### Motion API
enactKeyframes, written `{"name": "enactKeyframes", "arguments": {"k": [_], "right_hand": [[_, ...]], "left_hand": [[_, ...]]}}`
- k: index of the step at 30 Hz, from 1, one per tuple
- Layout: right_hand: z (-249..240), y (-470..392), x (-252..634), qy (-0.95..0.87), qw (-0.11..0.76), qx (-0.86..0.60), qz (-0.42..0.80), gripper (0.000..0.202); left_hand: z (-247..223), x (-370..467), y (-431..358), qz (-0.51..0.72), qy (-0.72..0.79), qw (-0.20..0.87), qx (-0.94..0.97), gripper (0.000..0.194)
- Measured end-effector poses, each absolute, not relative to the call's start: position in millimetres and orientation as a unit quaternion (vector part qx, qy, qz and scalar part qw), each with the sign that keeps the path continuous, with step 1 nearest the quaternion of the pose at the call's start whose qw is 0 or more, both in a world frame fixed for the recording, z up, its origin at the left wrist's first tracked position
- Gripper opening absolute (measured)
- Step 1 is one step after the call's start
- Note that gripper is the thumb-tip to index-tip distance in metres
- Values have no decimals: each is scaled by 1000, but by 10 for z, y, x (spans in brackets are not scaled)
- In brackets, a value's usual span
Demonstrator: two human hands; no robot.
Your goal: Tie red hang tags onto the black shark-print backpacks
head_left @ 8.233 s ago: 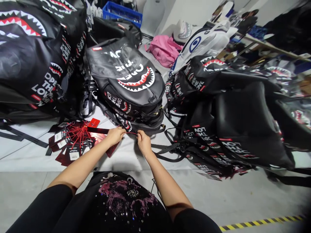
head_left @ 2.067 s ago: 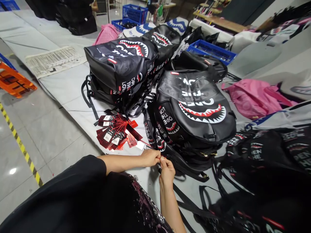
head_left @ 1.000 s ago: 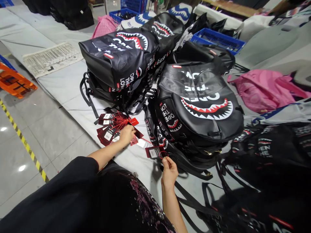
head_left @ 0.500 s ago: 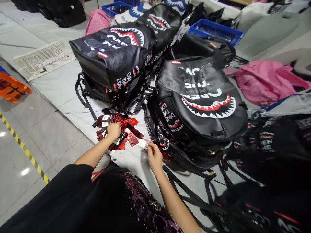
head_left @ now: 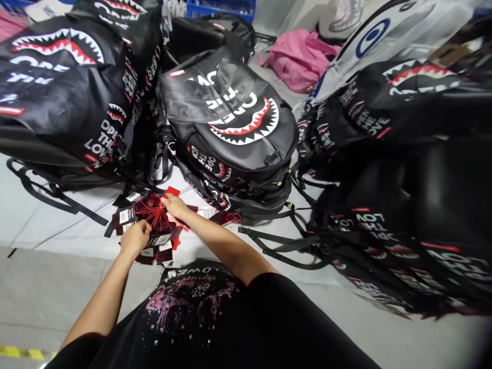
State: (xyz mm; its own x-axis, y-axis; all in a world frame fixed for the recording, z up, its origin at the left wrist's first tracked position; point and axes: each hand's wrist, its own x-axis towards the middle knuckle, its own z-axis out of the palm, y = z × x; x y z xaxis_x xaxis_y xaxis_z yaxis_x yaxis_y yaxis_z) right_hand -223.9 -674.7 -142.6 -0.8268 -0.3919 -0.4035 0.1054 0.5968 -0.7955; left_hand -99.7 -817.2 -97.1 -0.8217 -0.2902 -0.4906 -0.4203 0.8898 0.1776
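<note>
A pink bag lies toward the table's far edge, beside a white bag. Striped tape crosses the floor off the near edge.

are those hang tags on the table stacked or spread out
Spread out: the hang tags lie at different angles on the white table, under and beside red strings.

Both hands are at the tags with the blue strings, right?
Not blue: the thin strings are red, as the head view shows. The left hand and right hand are indeed at the dark red rectangular tags.
</note>
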Motion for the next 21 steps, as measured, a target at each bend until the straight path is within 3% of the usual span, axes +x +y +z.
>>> {"name": "enactKeyframes", "arguments": {"k": [4, 9, 14, 21], "right_hand": [[-1376, -6510, -2262, 827, 283, -99, -475, 45], [-1286, -6527, -2087, 847, 281, -111, -437, 58], [-1349, -6591, -2099, 865, 264, -59, -422, 12], [-1165, -6259, -2272, 872, 209, -35, -442, 30]], "left_hand": [[-899, -912, -8234, 165, 942, 232, -177, 20], [-846, -1087, -7968, 217, 945, 212, -122, 20], [-824, -1135, -7886, 210, 950, 215, -79, 18], [-793, -997, -8066, 276, 935, 204, -86, 28]]}}
